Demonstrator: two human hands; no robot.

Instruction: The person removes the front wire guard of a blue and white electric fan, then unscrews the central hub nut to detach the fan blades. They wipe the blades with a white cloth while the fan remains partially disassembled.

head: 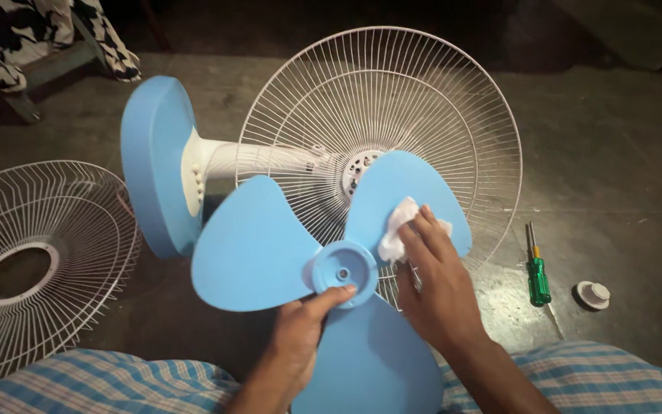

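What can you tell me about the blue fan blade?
The fan blade is light blue, smooth and looks like plastic. It has three wide rounded paddles around a round hub with a small hole in its middle. It is off the fan, held up over the floor in front of the white rear grille. The left hand grips it at the hub, thumb on top. The right hand presses a white cloth against the upper right paddle.

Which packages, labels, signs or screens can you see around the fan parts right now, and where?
None in view. Only the blue blade held by the left hand, the right hand pressing a white cloth on it, two white grilles, a green screwdriver and a white cap on the floor.
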